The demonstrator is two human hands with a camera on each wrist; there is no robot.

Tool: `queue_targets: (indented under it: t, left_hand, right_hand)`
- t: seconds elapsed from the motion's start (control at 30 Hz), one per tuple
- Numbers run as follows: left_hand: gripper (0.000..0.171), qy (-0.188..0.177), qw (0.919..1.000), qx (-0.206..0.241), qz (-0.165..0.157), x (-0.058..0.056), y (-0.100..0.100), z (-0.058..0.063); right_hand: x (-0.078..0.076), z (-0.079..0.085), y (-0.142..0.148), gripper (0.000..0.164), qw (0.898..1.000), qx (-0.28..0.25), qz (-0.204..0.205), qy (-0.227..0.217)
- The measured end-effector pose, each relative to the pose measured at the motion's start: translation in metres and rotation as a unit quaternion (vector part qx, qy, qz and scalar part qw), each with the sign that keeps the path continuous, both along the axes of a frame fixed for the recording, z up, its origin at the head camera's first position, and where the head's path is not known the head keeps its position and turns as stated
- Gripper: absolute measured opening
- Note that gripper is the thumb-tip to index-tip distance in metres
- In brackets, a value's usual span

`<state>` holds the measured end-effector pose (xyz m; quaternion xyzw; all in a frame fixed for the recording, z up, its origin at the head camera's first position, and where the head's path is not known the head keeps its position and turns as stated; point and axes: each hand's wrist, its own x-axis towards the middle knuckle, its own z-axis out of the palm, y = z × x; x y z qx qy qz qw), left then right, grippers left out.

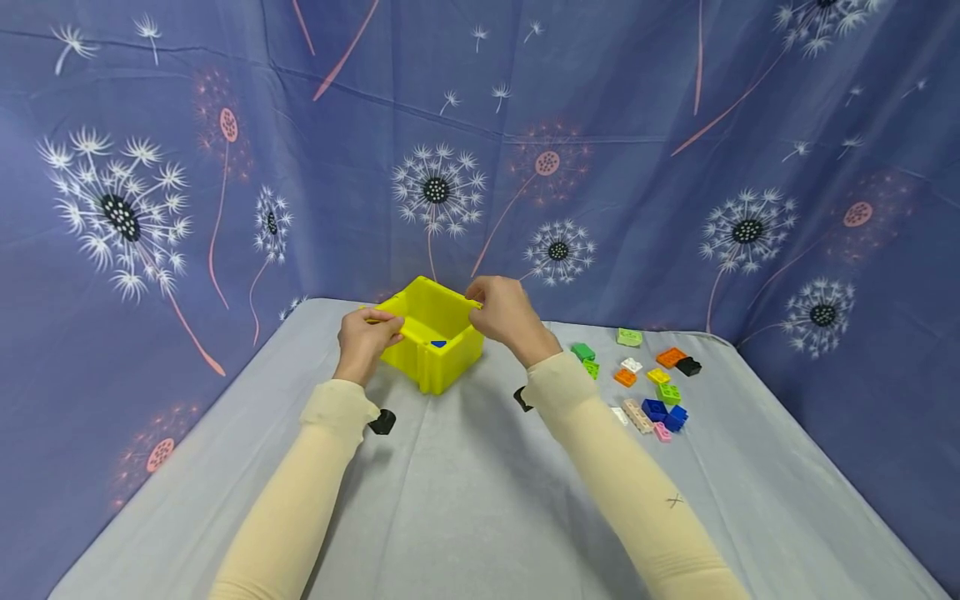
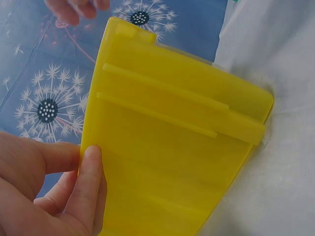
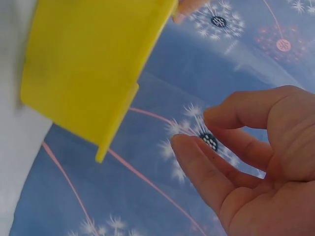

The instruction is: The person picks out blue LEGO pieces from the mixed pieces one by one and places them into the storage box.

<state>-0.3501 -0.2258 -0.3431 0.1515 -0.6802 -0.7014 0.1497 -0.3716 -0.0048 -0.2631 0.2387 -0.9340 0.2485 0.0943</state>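
Observation:
A yellow plastic bin [image 1: 429, 364] stands on the cloth-covered table, one corner toward me. My left hand [image 1: 363, 342] pinches its left rim; in the left wrist view, the thumb and fingers of that hand [image 2: 61, 189] lie on either side of the wall [image 2: 157, 167]. A bit of a blue brick [image 1: 438, 342] shows inside the bin, most of the floor being hidden. Over the right rim is my right hand [image 1: 510, 317]. The right wrist view shows this hand [image 3: 256, 157] apart from the bin [image 3: 88, 64], with a gap between thumb and fingertips and nothing held.
Loose toy bricks lie to the right: green [image 1: 583, 352], orange [image 1: 670, 357], black [image 1: 688, 366], dark blue [image 1: 654, 409], beige [image 1: 637, 416], pink [image 1: 662, 432] and several others. A blue dandelion-print curtain [image 1: 337, 167] hangs behind the grey tablecloth [image 1: 465, 508].

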Motion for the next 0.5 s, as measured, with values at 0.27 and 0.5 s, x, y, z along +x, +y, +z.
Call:
queue_targets:
  t: [0.27,0.5]
  left_hand:
    - [0.027,0.001,1.0,0.001,-0.001,0.001,0.0,0.0]
    - [0.024,0.001,1.0,0.001,0.002,0.0,0.0,0.0]
  right_hand:
    - [0.013,0.005,0.036,0.034,1.0,-0.002,-0.027,0.003]
    - [0.025,0.007,0.073,0.03,0.999,0.001,-0.035,0.019]
